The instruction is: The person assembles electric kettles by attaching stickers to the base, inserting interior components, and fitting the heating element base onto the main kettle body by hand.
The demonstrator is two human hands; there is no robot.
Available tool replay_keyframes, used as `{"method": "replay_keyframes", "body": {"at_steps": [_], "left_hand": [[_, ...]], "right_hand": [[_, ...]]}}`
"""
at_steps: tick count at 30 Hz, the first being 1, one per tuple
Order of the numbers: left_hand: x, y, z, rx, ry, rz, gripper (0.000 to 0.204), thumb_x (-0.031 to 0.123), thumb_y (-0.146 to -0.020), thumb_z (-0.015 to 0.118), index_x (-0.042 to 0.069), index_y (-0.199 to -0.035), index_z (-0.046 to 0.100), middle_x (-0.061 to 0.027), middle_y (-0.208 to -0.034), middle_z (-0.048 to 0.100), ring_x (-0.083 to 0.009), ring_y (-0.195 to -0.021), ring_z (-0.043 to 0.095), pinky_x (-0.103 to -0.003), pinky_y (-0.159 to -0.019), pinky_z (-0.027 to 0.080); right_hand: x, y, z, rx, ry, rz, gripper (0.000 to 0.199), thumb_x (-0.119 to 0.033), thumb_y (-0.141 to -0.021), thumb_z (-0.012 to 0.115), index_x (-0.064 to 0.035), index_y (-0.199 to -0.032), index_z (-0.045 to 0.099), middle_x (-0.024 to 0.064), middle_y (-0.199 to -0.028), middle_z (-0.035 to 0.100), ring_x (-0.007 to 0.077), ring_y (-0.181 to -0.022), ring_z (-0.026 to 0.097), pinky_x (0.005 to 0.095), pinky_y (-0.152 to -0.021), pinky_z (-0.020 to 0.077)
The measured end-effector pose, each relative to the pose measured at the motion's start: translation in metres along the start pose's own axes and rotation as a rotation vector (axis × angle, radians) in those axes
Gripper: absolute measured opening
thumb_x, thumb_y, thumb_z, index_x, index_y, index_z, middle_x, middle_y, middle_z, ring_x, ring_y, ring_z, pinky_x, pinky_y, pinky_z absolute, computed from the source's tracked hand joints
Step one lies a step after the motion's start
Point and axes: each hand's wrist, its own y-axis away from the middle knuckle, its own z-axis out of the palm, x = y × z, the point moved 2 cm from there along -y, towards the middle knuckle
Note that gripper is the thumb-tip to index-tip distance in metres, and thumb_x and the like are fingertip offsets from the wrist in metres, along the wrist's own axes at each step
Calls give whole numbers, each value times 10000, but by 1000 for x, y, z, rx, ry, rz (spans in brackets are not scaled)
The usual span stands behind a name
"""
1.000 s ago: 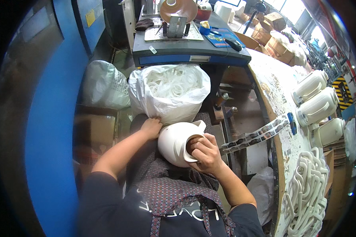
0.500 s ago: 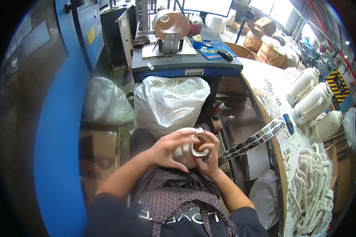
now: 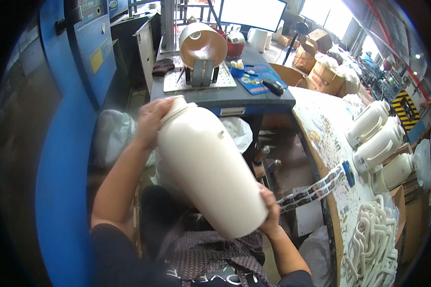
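Observation:
A cream-white thermos jug body [image 3: 208, 167] without a handle lies tilted in the air before me, its neck up to the left and its base down to the right. My left hand [image 3: 153, 119] is closed around the neck end; some of its fingers are hidden behind the jug. Near the base, my right hand [image 3: 270, 209] grips the side, with part of the fingers out of sight underneath. A small stud sticks out of the jug's wall near the shoulder.
On the desk [image 3: 268, 99] ahead stands a fixture with a round open shell [image 3: 215, 45], near a computer mouse [image 3: 272, 86]. A white sack [image 3: 239, 131] is partly behind the jug. At right, the worn bench [image 3: 316, 122] bears finished jugs [image 3: 376, 143], loose handles [image 3: 368, 244] and a label strip [image 3: 316, 190]. A blue machine [image 3: 64, 191] stands left.
The jug has been raised and turned from upright at my lap to lying slantwise. My left hand has moved up and left with the neck, and my right hand has shifted to the base.

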Motion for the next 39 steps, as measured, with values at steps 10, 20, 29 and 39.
{"method": "replay_keyframes", "body": {"at_steps": [10, 20, 29, 39], "left_hand": [[16, -200, 29, 267, -844, 724, 705, 478, -819, 724, 78, -1342, 471, -158, -1065, 656, -250, -955, 657, -371, -799, 541], [-49, -247, -82, 175, 340, -79, 331, 96, -939, 454, 11, -1256, 494, -184, -1037, 637, -304, -873, 677, -409, -735, 584], [-89, -39, -156, 485, -207, 299, 422, 195, -940, 594, -38, -1271, 477, -109, -1171, 565, -250, -1025, 566, -393, -884, 486], [-103, 37, -137, 471, 45, 112, 542, 278, -894, 645, -31, -1301, 464, -137, -1227, 546, -279, -1096, 545, -409, -935, 462]], "right_hand": [[83, -158, -95, 446, -126, 344, 308, -147, -911, 634, 25, -1165, 609, 147, -1098, 649, 250, -952, 671, 339, -780, 562], [214, -433, 64, 482, -580, 566, 312, -187, -945, 581, 9, -1186, 558, 167, -1005, 640, 270, -751, 674, 372, -634, 578], [246, -428, 163, 206, 2, 212, 485, -5, -783, 524, -69, -1262, 556, 177, -1094, 676, 310, -1037, 643, 359, -884, 476], [236, -423, 134, -27, 337, 193, 554, -137, -831, 618, -184, -1366, 485, 207, -1131, 652, 417, -1076, 601, 425, -880, 478]]}}
